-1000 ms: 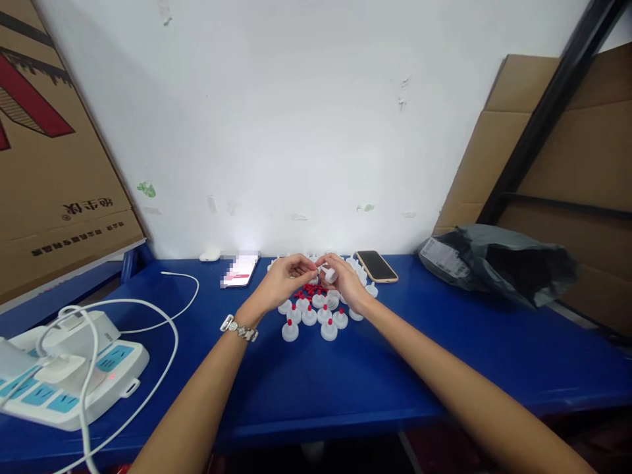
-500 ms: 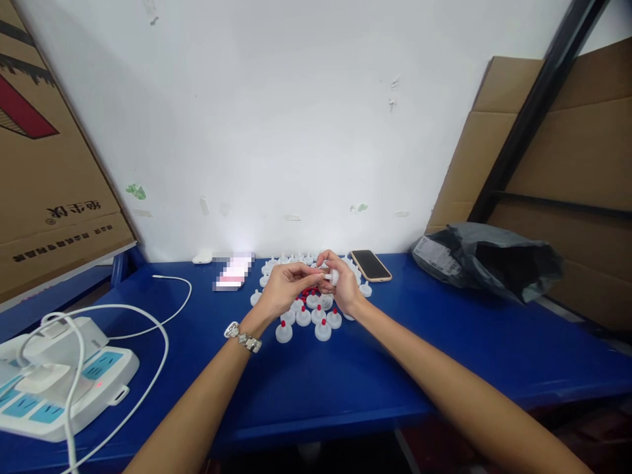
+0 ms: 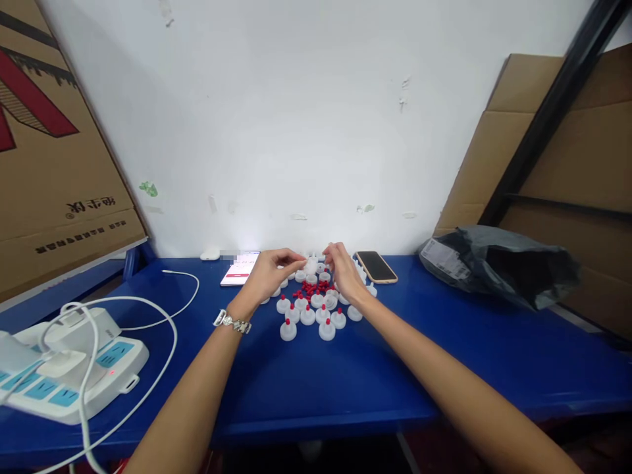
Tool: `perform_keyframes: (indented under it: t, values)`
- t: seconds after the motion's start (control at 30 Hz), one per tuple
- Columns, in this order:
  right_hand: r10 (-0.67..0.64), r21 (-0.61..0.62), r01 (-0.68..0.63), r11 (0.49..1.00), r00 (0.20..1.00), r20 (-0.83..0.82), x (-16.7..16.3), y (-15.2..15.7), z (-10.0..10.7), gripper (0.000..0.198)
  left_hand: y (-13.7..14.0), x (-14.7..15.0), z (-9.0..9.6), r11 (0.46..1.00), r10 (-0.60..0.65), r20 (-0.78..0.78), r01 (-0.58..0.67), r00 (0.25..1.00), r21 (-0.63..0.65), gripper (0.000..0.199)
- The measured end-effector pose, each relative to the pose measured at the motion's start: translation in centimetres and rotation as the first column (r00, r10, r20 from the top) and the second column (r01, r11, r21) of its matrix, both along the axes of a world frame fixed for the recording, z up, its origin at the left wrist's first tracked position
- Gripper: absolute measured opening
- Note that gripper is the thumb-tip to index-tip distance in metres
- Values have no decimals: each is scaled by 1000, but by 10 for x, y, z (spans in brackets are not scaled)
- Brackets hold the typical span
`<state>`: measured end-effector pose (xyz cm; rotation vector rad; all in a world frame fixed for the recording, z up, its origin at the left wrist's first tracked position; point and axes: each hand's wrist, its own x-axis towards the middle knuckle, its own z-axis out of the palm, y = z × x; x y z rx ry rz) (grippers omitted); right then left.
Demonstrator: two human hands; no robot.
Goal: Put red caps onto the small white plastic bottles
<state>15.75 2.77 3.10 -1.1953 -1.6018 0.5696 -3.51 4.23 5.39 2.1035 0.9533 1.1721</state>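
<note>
Well left of the left hand (image 3: 272,271), a cardboard box (image 3: 64,164) bears inverted Chinese characters (image 3: 90,206) and ® (image 3: 68,216); smaller print is illegible.

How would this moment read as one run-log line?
left hand: near white cap, hold unclear; right hand: curled, hold unclear; red pieces: loose; red-tipped caps: upright on blue table

Free room runs along the front of the tabletop (image 3: 336,388); white caps (image 3: 326,330) crowd the middle, a power strip (image 3: 137,357) and looping cable (image 3: 176,336) obstruct the left.
</note>
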Motion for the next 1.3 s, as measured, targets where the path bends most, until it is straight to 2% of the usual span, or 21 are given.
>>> perform_keyframes:
  t: [0.1,0.27,0.43,0.6,0.7,0.83,0.93,1.07,1.17,1.3]
  values:
    - [-123,48,119,992,990,77,10,7,-6,30,15,-17,-10,994,94,-276,-72,957,88,19]
    - [-145,89,120,989,921,361,9,16,-15,17,28,-17,-27,979,163,-518,-75,840,187,16]
    - [-129,113,75,991,779,614,-6,33,-9,18,31,-12,-30,983,151,-547,-68,823,168,20]
    - [-67,44,51,998,661,747,-25,59,-5,18,29,-14,-29,988,117,-570,-36,813,151,20]
    - [-39,-1,63,998,633,773,-33,68,-6,15,23,-14,-26,974,168,-585,-43,793,221,21]
    - [-80,30,83,996,701,709,-30,64,-2,15,11,-13,-16,954,213,-589,-35,779,299,18]
    - [-108,83,73,994,821,560,-18,51,1,15,7,-11,-11,970,164,-640,-4,751,245,12]
    - [-25,81,0,997,952,304,-4,27,0,11,5,-6,-10,980,171,-702,-42,692,197,9]
    - [18,59,-31,998,978,209,-2,14,-4,14,3,0,-10,981,179,-746,-55,642,188,7]
    - [15,35,-23,999,978,207,-3,6,-7,22,1,6,-11,981,189,-759,-79,623,179,14]
